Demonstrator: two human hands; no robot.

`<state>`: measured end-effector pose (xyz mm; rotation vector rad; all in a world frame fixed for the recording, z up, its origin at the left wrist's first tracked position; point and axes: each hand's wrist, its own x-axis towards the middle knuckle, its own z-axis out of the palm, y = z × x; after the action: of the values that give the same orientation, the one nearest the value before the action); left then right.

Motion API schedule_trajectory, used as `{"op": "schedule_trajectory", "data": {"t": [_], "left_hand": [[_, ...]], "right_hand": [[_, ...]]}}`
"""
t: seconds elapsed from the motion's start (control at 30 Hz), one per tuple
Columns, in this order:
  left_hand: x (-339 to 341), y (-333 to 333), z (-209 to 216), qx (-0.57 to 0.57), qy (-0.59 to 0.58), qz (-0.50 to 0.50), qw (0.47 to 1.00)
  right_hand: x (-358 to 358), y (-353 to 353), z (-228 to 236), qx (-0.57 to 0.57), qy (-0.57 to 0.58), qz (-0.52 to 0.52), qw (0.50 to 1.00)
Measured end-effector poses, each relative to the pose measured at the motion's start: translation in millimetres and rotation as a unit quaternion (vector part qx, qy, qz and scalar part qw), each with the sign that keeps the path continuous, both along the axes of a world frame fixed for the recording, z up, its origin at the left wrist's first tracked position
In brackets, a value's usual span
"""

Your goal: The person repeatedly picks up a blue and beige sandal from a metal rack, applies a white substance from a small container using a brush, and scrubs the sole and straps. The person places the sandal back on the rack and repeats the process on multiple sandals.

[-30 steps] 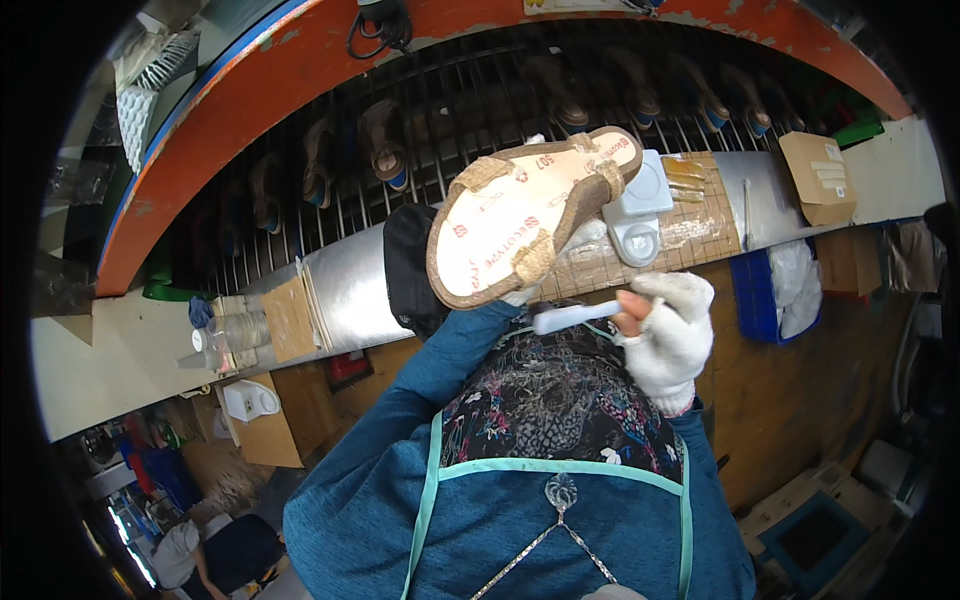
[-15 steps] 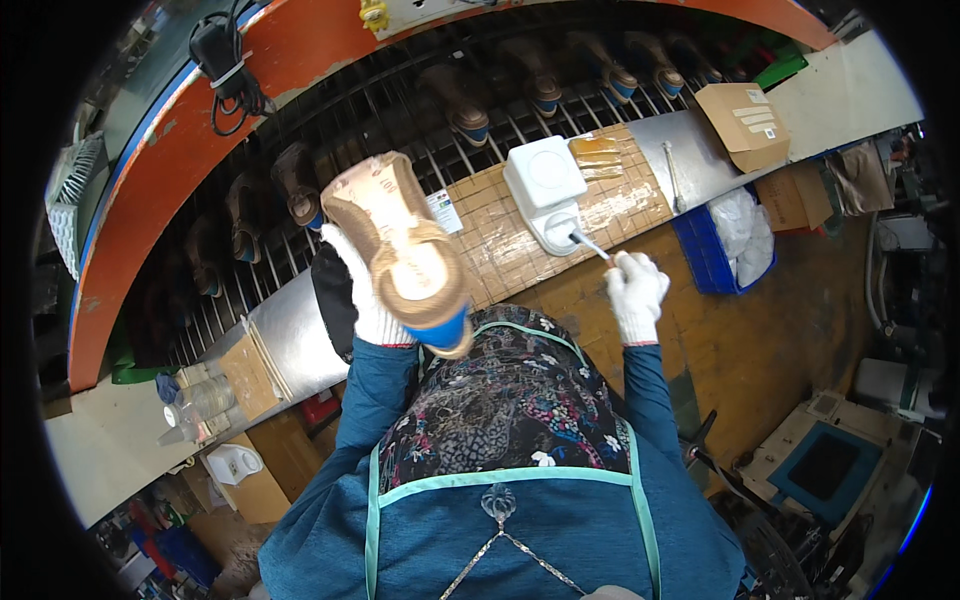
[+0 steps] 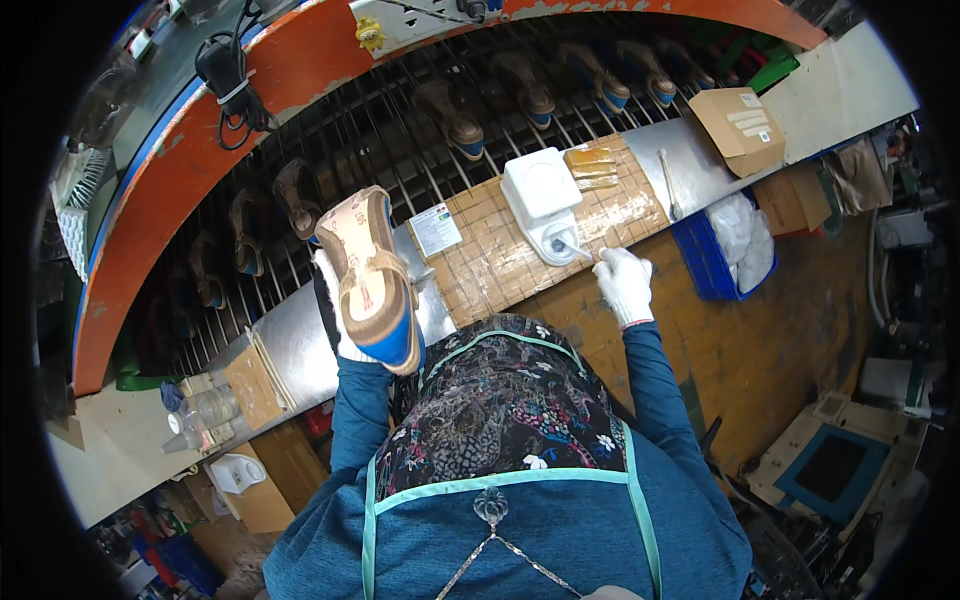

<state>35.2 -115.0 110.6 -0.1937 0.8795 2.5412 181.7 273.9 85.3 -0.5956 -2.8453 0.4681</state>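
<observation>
A tan and brown shoe (image 3: pixel 375 268), with a pale underside facing up and a blue band at its near end, rests in my left hand (image 3: pixel 337 312). That hand wears a white glove, and the shoe covers most of its fingers. My right hand (image 3: pixel 626 285), also gloved in white, pinches the handle of a thin brush (image 3: pixel 578 250). The brush tip is in the small round cup at the front of a white plastic pot (image 3: pixel 541 187). This pot stands on a board (image 3: pixel 490 270) covered in brown tape.
Several similar shoes (image 3: pixel 520 88) lie on metal rods under an orange arch (image 3: pixel 150 215). Right of the pot are amber strips (image 3: pixel 592 168), another brush (image 3: pixel 668 185), a cardboard box (image 3: pixel 738 130) and a blue bin (image 3: pixel 700 262). A printed card (image 3: pixel 435 231) lies beside the shoe.
The shoe has moved left and toward me with my left hand, uncovering more of the card. My right hand has shifted slightly left, and the brush sits lower in the cup.
</observation>
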Motion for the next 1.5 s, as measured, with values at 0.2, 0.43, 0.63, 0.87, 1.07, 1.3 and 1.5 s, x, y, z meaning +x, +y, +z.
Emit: {"op": "schedule_trajectory", "data": {"t": [0.2, 0.43, 0.63, 0.87, 1.07, 1.3, 1.5], "left_hand": [[-20, 17, 14, 0.111, -0.059, -0.089, 0.988], [-38, 87, 75, -0.029, 0.015, -0.151, 0.988], [-25, 97, 100, -0.166, 0.190, -0.154, 0.955], [-8, 88, 111, -0.276, 0.252, -0.149, 0.915], [-11, 79, 118, -0.303, 0.289, -0.163, 0.893], [-17, 83, 119, -0.264, 0.245, -0.168, 0.917], [-27, 85, 120, -0.240, 0.216, -0.200, 0.925]], "right_hand": [[7, -2, 0, -0.444, -0.018, -0.099, 0.890], [-37, -57, 110, -0.316, 0.255, 0.056, 0.912], [-48, -100, 193, -0.115, 0.334, 0.123, 0.927], [-60, -112, 195, -0.018, 0.338, 0.106, 0.935], [-77, -109, 202, -0.018, 0.301, 0.100, 0.948], [-92, -91, 200, -0.084, 0.320, 0.153, 0.931], [-88, -73, 191, -0.067, 0.302, 0.197, 0.930]]}}
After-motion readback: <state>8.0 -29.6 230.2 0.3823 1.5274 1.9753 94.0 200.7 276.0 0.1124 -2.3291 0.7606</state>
